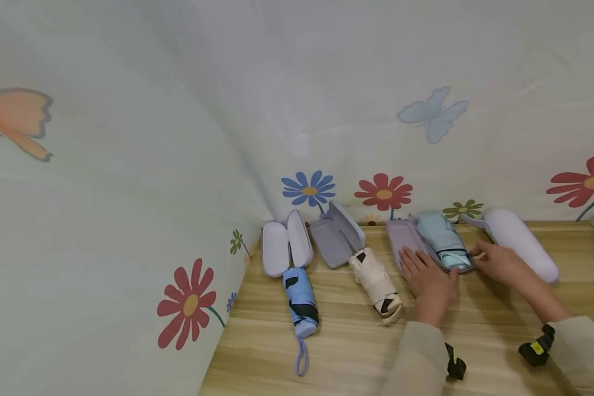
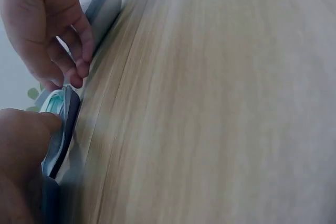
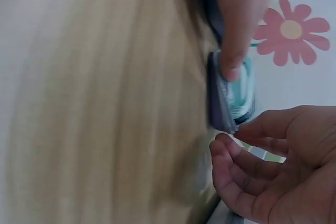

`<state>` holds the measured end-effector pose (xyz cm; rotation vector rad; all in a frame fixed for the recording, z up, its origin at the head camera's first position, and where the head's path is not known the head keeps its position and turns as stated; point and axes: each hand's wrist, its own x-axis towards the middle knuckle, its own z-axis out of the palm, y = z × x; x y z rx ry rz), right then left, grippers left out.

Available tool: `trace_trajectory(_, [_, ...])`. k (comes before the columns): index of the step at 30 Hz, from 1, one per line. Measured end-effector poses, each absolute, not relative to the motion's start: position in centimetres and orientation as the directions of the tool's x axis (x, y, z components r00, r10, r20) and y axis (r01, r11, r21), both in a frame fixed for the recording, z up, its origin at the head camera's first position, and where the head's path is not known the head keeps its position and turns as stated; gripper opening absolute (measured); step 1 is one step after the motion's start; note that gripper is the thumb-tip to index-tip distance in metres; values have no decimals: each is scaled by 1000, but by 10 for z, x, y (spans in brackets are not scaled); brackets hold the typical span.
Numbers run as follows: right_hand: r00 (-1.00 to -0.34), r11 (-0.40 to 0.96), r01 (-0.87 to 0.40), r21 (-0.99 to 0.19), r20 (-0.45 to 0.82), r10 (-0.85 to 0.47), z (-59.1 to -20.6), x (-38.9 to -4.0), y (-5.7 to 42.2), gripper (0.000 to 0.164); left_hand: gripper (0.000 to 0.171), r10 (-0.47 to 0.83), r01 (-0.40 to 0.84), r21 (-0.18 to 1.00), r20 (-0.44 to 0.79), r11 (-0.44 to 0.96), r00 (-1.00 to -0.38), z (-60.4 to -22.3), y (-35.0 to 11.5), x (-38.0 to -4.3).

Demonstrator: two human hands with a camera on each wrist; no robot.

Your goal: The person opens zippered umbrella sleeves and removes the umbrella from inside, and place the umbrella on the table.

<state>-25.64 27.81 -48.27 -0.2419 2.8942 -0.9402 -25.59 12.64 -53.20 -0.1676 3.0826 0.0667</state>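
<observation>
An unfolded lilac zip case lies against the back wall with a folded light-blue umbrella in its right half. My left hand rests on the left half with its fingers extended, its thumb touching the near rim beside the umbrella. At the near right corner, my right hand pinches the case's zipper edge between thumb and forefinger. In the right wrist view the zipper teeth show along the rim, while the pull itself is mostly hidden by the fingertips.
Left of the hands lie a cream folded umbrella and a blue one, below two open cases, one grey and one white-lilac. A closed lilac case stands right of the right hand. A flowered sheet backs the wooden table.
</observation>
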Motion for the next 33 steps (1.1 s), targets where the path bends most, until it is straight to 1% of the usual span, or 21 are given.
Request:
trace_trajectory(2, [-984, 812, -139, -567, -10, -176, -478, -257, 278, 26, 92, -107, -109, 37, -52, 993, -993, -533, 127, -256])
trace_trajectory(4, [-986, 825, -163, -541, 52, -160, -476, -259, 275, 29, 92, -104, -106, 40, -50, 994, -993, -534, 127, -255])
trace_trajectory(8, [-981, 828, -194, -526, 129, -148, -473, -270, 266, 36, 90, -95, -97, 56, -34, 994, -995, -534, 126, -254])
trace_trajectory(10, [-980, 835, -200, -512, 122, -160, -471, -278, 260, 41, 90, -92, -93, 58, -31, 994, -995, -533, 125, -255])
trace_trajectory(13, [-975, 861, -222, -458, 116, -190, -469, -289, 251, 48, 89, -84, -86, 57, -36, 995, -996, -532, 124, -257])
trace_trajectory(15, [-973, 878, -229, -419, 111, -201, -469, -295, 245, 48, 88, -75, -78, 54, -45, 996, -996, -531, 123, -258])
trace_trajectory(19, [-975, 904, -222, -365, 113, -194, -470, -307, 236, 41, 86, -59, -63, 58, -55, 996, -997, -531, 122, -259])
trace_trajectory(21, [-971, 916, -233, -325, 133, -200, -471, -313, 232, 43, 86, -57, -60, 60, -56, 996, -997, -530, 122, -260])
trace_trajectory(24, [-976, 944, -214, -252, 99, -194, -471, -320, 226, 47, 86, -61, -64, 57, -56, 996, -997, -529, 122, -260])
trace_trajectory(26, [-983, 956, -182, -231, 44, -176, -471, -324, 222, 50, 86, -64, -67, 52, -52, 996, -997, -529, 122, -260])
trace_trajectory(29, [-989, 963, -122, -241, -47, -138, -470, -327, 219, 53, 86, -57, -59, 44, -46, 997, -997, -529, 122, -259])
trace_trajectory(33, [-990, 950, -86, -302, -77, -114, -472, -331, 221, 61, 87, -45, -48, 43, -61, 998, -997, -529, 120, -258])
